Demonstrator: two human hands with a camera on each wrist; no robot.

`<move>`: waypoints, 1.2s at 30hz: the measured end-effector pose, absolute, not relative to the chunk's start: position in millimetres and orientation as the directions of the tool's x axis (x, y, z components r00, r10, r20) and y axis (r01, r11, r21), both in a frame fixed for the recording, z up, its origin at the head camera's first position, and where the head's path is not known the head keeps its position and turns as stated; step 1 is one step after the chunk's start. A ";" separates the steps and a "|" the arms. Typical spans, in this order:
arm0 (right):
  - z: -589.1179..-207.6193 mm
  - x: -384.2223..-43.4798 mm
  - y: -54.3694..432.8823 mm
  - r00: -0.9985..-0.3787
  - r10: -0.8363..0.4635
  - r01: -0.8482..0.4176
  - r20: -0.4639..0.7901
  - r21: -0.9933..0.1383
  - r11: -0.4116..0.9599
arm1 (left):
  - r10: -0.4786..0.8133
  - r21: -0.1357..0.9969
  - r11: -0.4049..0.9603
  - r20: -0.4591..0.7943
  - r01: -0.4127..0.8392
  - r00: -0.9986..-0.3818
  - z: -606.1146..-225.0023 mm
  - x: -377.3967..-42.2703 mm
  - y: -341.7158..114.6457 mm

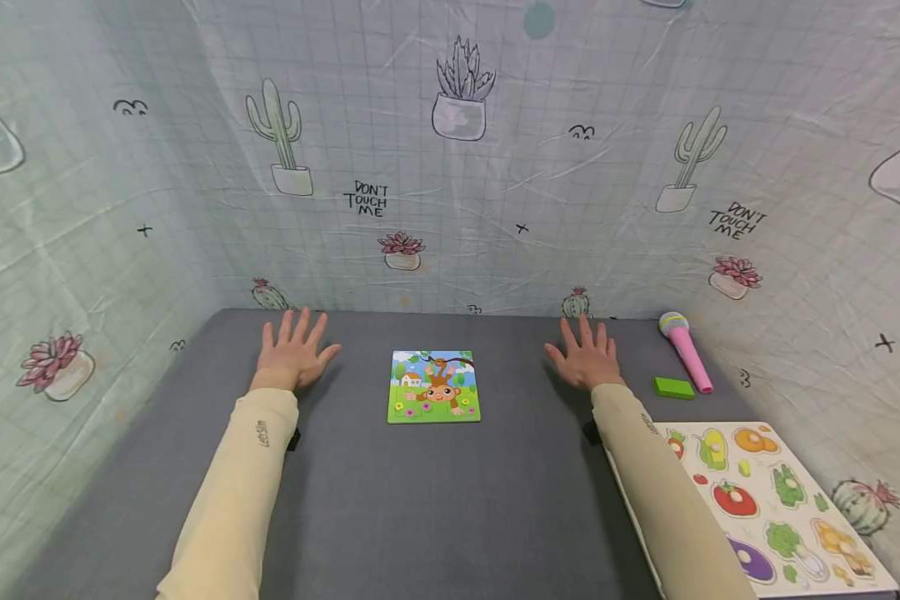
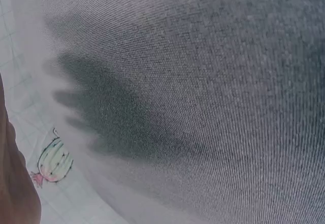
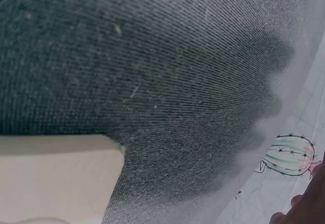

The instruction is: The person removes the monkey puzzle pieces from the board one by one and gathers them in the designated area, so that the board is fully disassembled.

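Note:
My left hand is stretched out with spread fingers over the left part of the grey table, holding nothing. On the other side my right hand also has its fingers spread and holds nothing. Between them lies a square monkey picture puzzle with a green edge, apart from both hands. Each wrist view catches only a sliver of its hand, the left hand at the left edge and the right hand at the lower right corner, with a hand's shadow on the cloth.
A pink toy microphone and a green block lie to the right. Nearer, a vegetable peg board sits partly under the right sleeve in the head view; its corner shows in the right wrist view. Cactus-printed curtains surround the table.

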State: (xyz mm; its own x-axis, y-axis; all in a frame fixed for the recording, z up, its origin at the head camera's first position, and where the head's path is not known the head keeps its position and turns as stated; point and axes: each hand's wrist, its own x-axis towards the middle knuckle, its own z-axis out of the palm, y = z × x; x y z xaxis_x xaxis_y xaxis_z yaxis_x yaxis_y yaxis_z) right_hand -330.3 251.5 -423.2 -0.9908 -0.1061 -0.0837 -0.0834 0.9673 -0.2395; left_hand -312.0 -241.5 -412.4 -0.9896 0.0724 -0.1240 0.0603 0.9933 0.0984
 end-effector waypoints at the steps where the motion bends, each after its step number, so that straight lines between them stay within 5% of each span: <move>1: -423.1 -330.9 250.5 -0.991 -0.105 -0.081 -0.086 -0.240 0.967 | 0.072 0.099 0.993 -0.122 0.060 -0.990 -413.0 -312.7 -240.9; 7: -420.3 -333.5 225.9 -0.987 -0.136 -0.105 -0.091 -0.285 0.953 | 0.186 0.244 0.956 -0.064 0.165 -0.980 -424.8 -318.8 -217.9; 16: -414.1 -337.6 136.8 -0.938 -0.340 -0.243 -0.065 -0.578 0.779 | 0.392 0.566 0.752 0.026 0.337 -0.919 -447.6 -307.8 -164.0; 25: -428.1 -336.3 84.2 -0.890 -0.442 -0.228 -0.112 -0.731 0.643 | 0.325 0.624 0.731 0.036 0.275 -0.945 -455.0 -304.7 -158.1; 36: -434.8 -341.3 64.6 -0.888 -0.449 -0.250 -0.096 -0.720 0.648 | 0.260 0.628 0.744 0.042 0.228 -0.965 -452.9 -300.3 -153.2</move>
State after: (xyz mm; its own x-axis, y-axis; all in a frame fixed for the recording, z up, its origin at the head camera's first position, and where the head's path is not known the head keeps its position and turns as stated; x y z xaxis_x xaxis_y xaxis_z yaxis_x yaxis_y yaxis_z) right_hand -341.3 64.6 -434.8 -0.8881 -0.4493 -0.0965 -0.2496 0.6479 -0.7196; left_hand -300.3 -153.2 -452.9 -0.9647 0.2597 0.0425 0.2280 0.7442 0.6278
